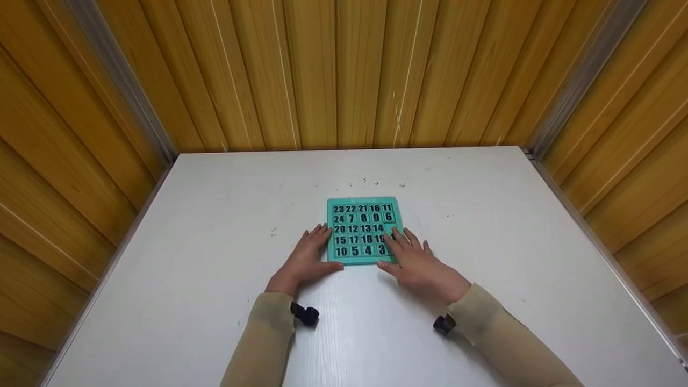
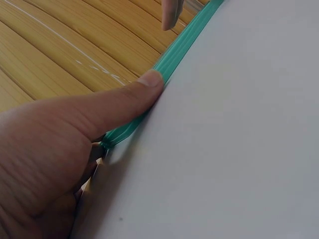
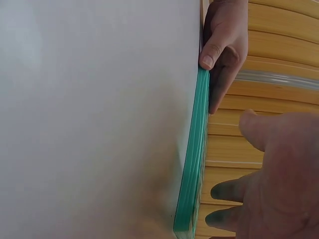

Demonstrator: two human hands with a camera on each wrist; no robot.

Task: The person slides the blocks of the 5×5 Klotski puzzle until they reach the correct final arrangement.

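A teal sliding number puzzle point(image 1: 359, 234) with black-numbered tiles lies flat on the table. My left hand point(image 1: 310, 258) holds its near left corner, fingers along the left side and thumb on the near edge. In the left wrist view that thumb presses the puzzle's teal rim point(image 2: 187, 45). Over the puzzle's lower right part is my right hand point(image 1: 423, 267), fingers spread and reaching over the right column near the 19 tile. It hides some right-column tiles; whether its fingertips touch the tiles I cannot tell. In the right wrist view its thumb stands apart from the rim point(image 3: 193, 154).
The white table point(image 1: 177, 242) carries small dark marks beyond the puzzle. Yellow wood-patterned panels point(image 1: 333, 75) stand behind and at both sides, with grey metal posts at the corners. A black wrist device point(image 1: 305, 314) is on the left sleeve, another point(image 1: 444, 324) on the right.
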